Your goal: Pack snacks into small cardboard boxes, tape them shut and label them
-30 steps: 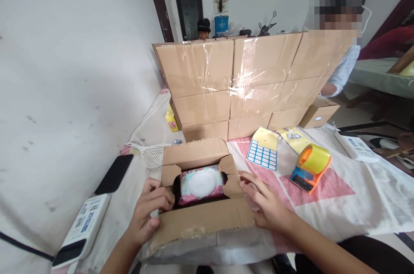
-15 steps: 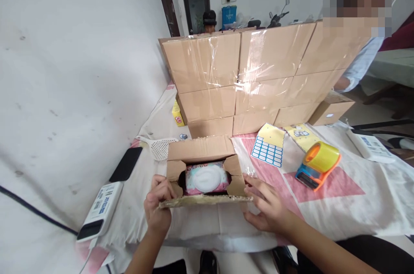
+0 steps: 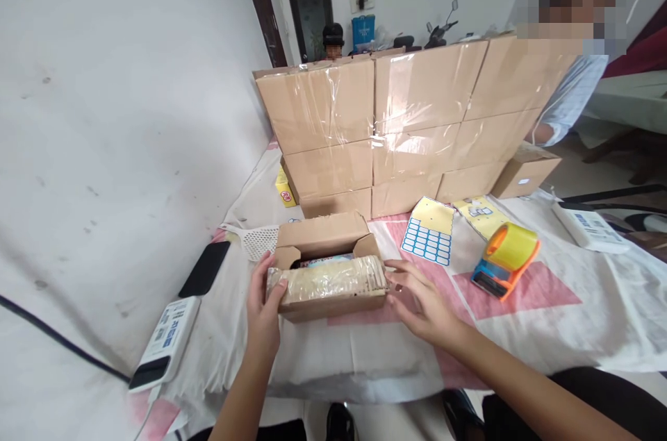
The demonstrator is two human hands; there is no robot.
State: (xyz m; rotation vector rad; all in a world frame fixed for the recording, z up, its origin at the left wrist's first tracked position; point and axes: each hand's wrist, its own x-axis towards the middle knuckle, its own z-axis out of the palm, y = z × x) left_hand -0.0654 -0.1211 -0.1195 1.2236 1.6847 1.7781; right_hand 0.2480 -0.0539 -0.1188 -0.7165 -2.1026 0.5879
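Observation:
A small cardboard box (image 3: 333,305) sits on the cloth in front of me, its far flap (image 3: 323,231) standing up. The near flap (image 3: 331,281), covered in clear tape, is folded inward over most of the opening. Behind it shows only a strip of a colourful wet wipes pack (image 3: 328,261) inside. My left hand (image 3: 265,298) grips the box's left end, thumb pressed on the near flap and fingers along the side. At the right end, my right hand (image 3: 420,298) has its fingers apart, the tips touching or very close to the box corner.
A wall of taped cartons (image 3: 417,121) rises behind the box. To the right lie a label sheet (image 3: 428,233) and a tape dispenser (image 3: 505,260). On the left are a white slotted strainer (image 3: 258,241), a black phone (image 3: 205,269) and a white device (image 3: 165,344). A person (image 3: 578,87) stands beyond.
The near flap has swung from raised toward me to folded over the opening, covering most of the wipes pack. My left thumb now presses on it. The view has shifted slightly.

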